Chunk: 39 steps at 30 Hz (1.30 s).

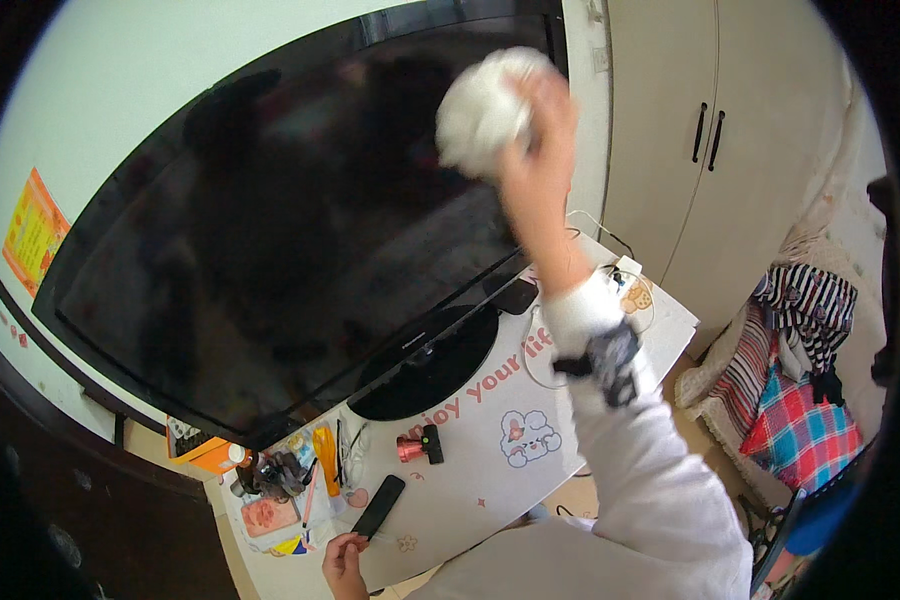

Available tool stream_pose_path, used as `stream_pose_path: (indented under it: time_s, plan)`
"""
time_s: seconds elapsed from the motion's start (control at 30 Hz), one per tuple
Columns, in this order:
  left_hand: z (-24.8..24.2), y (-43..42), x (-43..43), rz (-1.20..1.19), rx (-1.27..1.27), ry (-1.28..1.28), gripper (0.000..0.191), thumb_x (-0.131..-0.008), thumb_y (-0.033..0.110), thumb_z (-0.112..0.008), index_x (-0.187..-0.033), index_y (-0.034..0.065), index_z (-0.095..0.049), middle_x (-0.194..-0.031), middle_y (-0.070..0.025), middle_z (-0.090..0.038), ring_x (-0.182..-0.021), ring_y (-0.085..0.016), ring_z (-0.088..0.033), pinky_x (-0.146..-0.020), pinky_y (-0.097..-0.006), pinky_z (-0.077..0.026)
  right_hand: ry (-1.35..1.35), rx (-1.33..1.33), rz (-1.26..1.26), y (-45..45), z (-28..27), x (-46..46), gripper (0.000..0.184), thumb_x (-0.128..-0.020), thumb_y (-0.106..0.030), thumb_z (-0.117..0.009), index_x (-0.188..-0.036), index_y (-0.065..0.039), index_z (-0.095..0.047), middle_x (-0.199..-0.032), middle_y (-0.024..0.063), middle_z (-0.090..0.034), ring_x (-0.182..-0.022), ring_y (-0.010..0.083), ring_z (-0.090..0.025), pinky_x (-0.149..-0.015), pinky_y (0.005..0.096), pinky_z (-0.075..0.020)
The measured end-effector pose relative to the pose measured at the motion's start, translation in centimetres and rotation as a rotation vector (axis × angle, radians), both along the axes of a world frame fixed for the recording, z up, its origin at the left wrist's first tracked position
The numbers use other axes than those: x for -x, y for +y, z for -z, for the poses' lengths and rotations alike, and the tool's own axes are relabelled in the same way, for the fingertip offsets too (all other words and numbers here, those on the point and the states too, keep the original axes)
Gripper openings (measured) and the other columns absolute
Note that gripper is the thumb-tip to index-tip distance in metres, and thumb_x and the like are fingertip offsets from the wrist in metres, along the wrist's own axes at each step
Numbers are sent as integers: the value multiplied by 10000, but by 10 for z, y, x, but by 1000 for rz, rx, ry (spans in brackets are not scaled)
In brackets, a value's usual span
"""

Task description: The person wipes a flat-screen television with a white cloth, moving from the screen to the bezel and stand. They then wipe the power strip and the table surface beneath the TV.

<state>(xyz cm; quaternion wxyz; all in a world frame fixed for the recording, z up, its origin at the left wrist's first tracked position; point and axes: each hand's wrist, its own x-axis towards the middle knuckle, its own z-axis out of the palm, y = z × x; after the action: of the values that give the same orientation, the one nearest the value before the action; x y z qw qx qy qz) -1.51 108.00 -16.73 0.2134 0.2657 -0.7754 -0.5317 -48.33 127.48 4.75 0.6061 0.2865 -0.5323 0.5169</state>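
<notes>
My right hand (544, 127) is raised at the upper right part of a large black flat-screen television (307, 202). It is shut on a white wadded cloth (480, 112), and both are blurred. The cloth overlaps the screen near its right edge; whether it presses on the glass is hard to tell. Low in the view, my left hand (345, 562) is at the front edge of the white table (487, 487), its fingers curled. Its fingertips meet the near end of a black remote control (379, 506) lying on the table; I cannot tell whether they grip it.
The television's oval base (427, 367) stands on the table. A red and black headlamp (420, 445) lies before it. At left are a pink patterned case (270, 516), an orange-handled item (327, 459) and small clutter. White cables (649, 300) run at right, near a cupboard (660, 150).
</notes>
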Motion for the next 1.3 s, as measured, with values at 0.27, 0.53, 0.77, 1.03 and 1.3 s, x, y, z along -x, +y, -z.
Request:
stream_pose_path:
  time_s: [0.27,0.53,0.77,1.03,1.3]
  plan:
    - [-2,10,2,-45,-81,-3,245,-1012,175,-531,-1128,-22,-620,-1022,-87,-647,-982,-190,-602,-908,-319,-459,-278,-253,230,21,16,84,457,-712,52,-596,-1152,-70,-613,-1198,197,-515,-1157,412,-503,-1019,444,-418]
    - [3,15,4,2,-86,33,229,-1009,163,-537,-1125,-16,-620,-1006,-85,-645,-971,-183,-600,-899,-304,-461,-953,-94,-40,1,186,37,426,-700,21,-616,-1113,-82,-625,-1189,183,-502,-1170,380,-501,-1021,412,-419]
    - [15,13,0,-38,-226,80,155,-982,30,-521,-1088,-29,-617,-987,-97,-660,-940,-178,-641,-885,-304,-507,-21,-118,54,16,-6,73,453,-770,-33,-616,-1218,-101,-611,-1308,188,-497,-1214,375,-488,-1064,418,-389]
    - [19,14,0,3,-213,116,154,-975,9,-519,-1087,-25,-619,-1008,-98,-659,-942,-177,-641,-878,-306,-510,-302,-311,159,-41,95,-2,446,-719,-6,-692,-1151,-68,-597,-1177,217,-519,-1108,425,-512,-974,458,-424]
    - [29,14,10,85,-293,99,166,-971,30,-538,-1104,-13,-628,-1014,-81,-674,-954,-154,-637,-877,-290,-499,-554,-326,-309,-128,188,-109,511,-724,13,-664,-1224,-66,-592,-1216,211,-474,-1171,426,-465,-1027,462,-394]
